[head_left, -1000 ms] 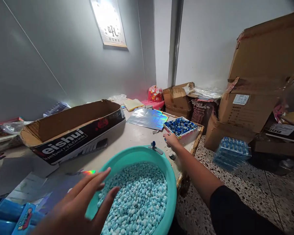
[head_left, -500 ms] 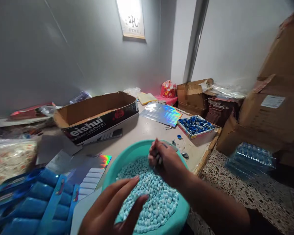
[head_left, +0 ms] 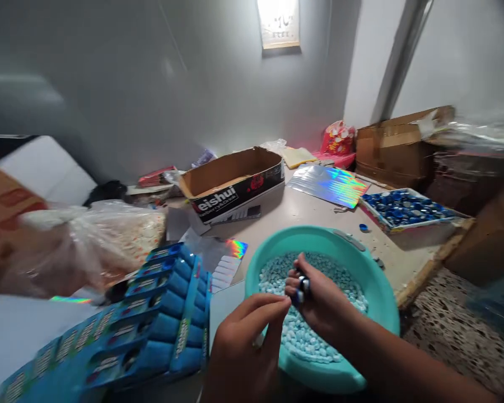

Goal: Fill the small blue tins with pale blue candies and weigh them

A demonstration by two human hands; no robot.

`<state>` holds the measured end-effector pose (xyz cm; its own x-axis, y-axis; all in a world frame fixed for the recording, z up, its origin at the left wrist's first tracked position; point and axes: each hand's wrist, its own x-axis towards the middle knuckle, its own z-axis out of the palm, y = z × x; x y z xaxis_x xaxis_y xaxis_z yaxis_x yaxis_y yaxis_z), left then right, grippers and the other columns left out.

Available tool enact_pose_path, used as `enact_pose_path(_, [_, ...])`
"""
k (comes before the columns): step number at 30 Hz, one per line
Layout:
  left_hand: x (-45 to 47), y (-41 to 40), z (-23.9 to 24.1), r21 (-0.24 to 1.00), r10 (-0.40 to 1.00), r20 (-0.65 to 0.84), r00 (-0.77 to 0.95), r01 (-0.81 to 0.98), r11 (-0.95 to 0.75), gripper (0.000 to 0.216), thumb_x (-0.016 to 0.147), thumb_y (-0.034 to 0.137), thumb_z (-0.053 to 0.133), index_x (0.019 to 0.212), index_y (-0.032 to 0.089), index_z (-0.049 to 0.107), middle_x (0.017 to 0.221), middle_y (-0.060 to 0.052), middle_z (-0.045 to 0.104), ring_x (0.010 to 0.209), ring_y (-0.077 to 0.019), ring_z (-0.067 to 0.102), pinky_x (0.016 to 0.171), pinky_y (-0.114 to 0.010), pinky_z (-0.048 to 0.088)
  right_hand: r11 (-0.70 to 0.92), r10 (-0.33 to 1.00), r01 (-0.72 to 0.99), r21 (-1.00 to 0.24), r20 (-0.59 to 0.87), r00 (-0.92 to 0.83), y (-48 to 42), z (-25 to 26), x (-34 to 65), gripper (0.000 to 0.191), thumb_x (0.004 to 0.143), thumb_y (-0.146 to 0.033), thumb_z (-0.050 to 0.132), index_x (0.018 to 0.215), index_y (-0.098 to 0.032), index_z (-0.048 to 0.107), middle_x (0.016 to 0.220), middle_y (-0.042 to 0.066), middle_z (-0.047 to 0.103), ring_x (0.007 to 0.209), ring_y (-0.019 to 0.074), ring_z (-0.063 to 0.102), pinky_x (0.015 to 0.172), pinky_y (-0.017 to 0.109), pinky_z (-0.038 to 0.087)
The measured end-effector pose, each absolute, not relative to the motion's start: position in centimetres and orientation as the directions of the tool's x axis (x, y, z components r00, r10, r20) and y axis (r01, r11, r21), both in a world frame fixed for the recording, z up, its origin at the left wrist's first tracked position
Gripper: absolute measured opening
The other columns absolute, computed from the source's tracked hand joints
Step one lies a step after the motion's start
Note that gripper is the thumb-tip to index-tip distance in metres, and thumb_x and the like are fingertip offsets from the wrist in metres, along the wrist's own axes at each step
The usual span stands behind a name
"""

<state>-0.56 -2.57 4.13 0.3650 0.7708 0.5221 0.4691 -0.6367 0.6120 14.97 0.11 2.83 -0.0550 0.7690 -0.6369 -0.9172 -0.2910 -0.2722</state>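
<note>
My right hand is curled over the turquoise basin, closed round a few small, shiny blue-and-silver caps. Fingertips pinched together, my left hand meets it at the basin's near left side; whatever sits in that pinch is too small or hidden to make out. Many pale blue and white pebble-like pieces fill the bottom of the basin. Left of my left hand lie blue packs with printed card strips. A shallow box of similar blue and silver caps rests at the table's right.
Behind the basin stands a long open black-printed carton. One loose blue cap and a shiny silver sheet lie on the table. A clear plastic bag sits at left. Brown cartons are stacked beyond the table's wooden edge.
My view has swung left, so things appear farther right. My left hand's fingers, spread over the basin before, are now pinched beside my right hand, which stays closed on the caps.
</note>
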Motion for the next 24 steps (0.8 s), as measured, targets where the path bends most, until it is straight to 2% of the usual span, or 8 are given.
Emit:
enact_pose_path(3, [-3.9, -2.7, 7.2, 0.638, 0.853, 0.426, 0.301, 0.569, -0.519, 0.018, 0.089, 0.016, 0.065, 0.098, 0.028, 0.074, 0.094, 0.004, 0.075, 0.085, -0.01, 0.072, 0.078, -0.018, 0.059, -0.279, 0.752, -0.933, -0.228, -0.656, -0.064, 0.1, 3.1, 15.1, 0.032, 0.103, -0.033, 0.048, 0.077, -0.016, 0.052, 0.062, -0.004, 0.043, 0.046, 0.0044, 0.039, 0.042, 0.014, 0.035])
enact_pose_path(6, [-4.9, -3.0, 8.5, 0.636, 0.909, 0.35, 0.225, 0.656, -0.407, 0.014, 0.089, 0.026, 0.066, 0.101, 0.027, 0.074, 0.096, 0.0, 0.075, 0.087, -0.0141, 0.072, 0.068, -0.021, 0.06, -0.298, 0.764, -0.913, -0.278, -0.643, -0.053, 0.0, 3.2, 14.8, 0.03, 0.101, -0.032, 0.052, 0.077, -0.016, 0.053, 0.064, -0.004, 0.044, 0.046, 0.0045, 0.04, 0.041, 0.014, 0.037])
enact_pose_path(8, [-3.5, -3.4, 7.5, 0.659, 0.914, 0.32, 0.248, 0.635, -0.403, 0.017, 0.086, 0.03, 0.07, 0.103, 0.026, 0.073, 0.095, -0.002, 0.074, 0.086, -0.0158, 0.071, 0.064, -0.023, 0.06, -0.308, 0.777, -0.895, -0.323, -0.629, -0.04, -0.2, 3.1, 14.5, 0.029, 0.1, -0.032, 0.055, 0.076, -0.015, 0.054, 0.063, -0.003, 0.045, 0.047, 0.0051, 0.041, 0.043, 0.015, 0.041])
enact_pose_path(10, [-0.9, -3.8, 5.4, 0.675, 0.891, 0.345, 0.294, 0.583, -0.453, 0.023, 0.08, 0.026, 0.076, 0.103, 0.024, 0.072, 0.091, -0.002, 0.073, 0.083, -0.0168, 0.07, 0.071, -0.029, 0.061, -0.345, 0.781, -0.872, -0.347, -0.622, -0.062, -0.5, 2.8, 14.2, 0.028, 0.099, -0.033, 0.056, 0.077, -0.015, 0.055, 0.063, -0.002, 0.047, 0.048, 0.0066, 0.044, 0.044, 0.016, 0.044])
enact_pose_path(12, [1.9, -4.2, 3.2, 0.673, 0.871, 0.405, 0.278, 0.554, -0.49, 0.024, 0.08, 0.014, 0.073, 0.102, 0.022, 0.071, 0.094, -0.003, 0.073, 0.087, -0.0183, 0.071, 0.077, -0.032, 0.061, -0.392, 0.769, -0.853, -0.344, -0.632, -0.099, -0.6, 2.6, 14.1, 0.03, 0.099, -0.035, 0.055, 0.076, -0.016, 0.055, 0.061, -0.001, 0.048, 0.05, 0.0085, 0.047, 0.043, 0.016, 0.044])
enact_pose_path(16, [3.8, -4.3, 1.5, 0.653, 0.842, 0.474, 0.258, 0.539, -0.532, 0.022, 0.082, 0.006, 0.063, 0.098, 0.021, 0.069, 0.093, -0.004, 0.073, 0.089, -0.0176, 0.07, 0.078, -0.03, 0.059, -0.418, 0.717, -0.848, -0.327, -0.692, -0.087, -0.4, 2.5, 14.4, 0.034, 0.1, -0.036, 0.054, 0.071, -0.017, 0.052, 0.058, -0.001, 0.047, 0.054, 0.011, 0.052, 0.044, 0.016, 0.048])
enact_pose_path(21, [-4.0, -2.4, 4.9, 0.456, 0.798, 0.554, 0.237, 0.715, -0.529, 0.015, 0.091, 0.018, 0.058, 0.101, 0.024, 0.068, 0.094, -0.002, 0.072, 0.089, -0.0153, 0.067, 0.082, -0.028, 0.055, -0.241, 0.73, -0.9, -0.364, -0.679, 0.079, -0.4, 2.6, 15.2, 0.025, 0.097, -0.027, 0.059, 0.075, -0.015, 0.057, 0.068, -0.002, 0.051, 0.056, 0.0068, 0.05, 0.063, 0.02, 0.06])
enact_pose_path(24, [-10.9, 0.1, 6.8, 0.331, 0.903, 0.424, 0.074, 0.915, -0.23, 0.018, 0.091, 0.037, 0.058, 0.097, 0.025, 0.07, 0.094, -0.004, 0.073, 0.087, -0.0211, 0.067, 0.083, -0.035, 0.055, -0.228, 0.749, -0.913, -0.337, -0.661, 0.057, -0.5, 2.5, 15.5, 0.024, 0.096, -0.027, 0.062, 0.076, -0.015, 0.057, 0.07, -0.002, 0.049, 0.055, 0.0068, 0.047, 0.056, 0.019, 0.057])
